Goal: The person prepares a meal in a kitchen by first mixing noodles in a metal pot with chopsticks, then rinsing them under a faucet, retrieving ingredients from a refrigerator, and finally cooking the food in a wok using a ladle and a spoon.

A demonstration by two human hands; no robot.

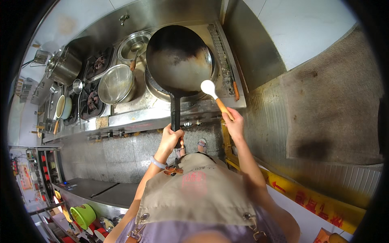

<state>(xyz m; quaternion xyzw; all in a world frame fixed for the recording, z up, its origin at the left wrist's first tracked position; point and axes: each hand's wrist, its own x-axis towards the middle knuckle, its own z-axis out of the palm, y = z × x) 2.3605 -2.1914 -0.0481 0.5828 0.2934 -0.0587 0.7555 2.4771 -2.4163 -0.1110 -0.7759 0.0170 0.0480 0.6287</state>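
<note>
My left hand point(171, 138) grips the black handle of a large wok point(182, 66) and holds it tilted over a round burner ring point(158, 91) on the steel range. The wok's inside is dark, with a greyish, brown-edged patch. In my right hand point(235, 123) is a white ladle-like spoon point(208, 87) with a wooden handle, its round white end at the wok's lower right rim. A mesh strainer point(117, 83) rests on a metal bowl left of the wok. Behind it, a wooden-handled ladle point(136, 48) leans in a steel basin point(127, 51).
Further left are gas burners point(92, 100), a tall stockpot point(65, 65) and a small pale pot point(64, 107). A perforated drain strip point(223, 54) and an orange-handled tool point(236, 91) lie right of the wok. At the right, a yellow rail point(304, 194) borders ribbed metal flooring.
</note>
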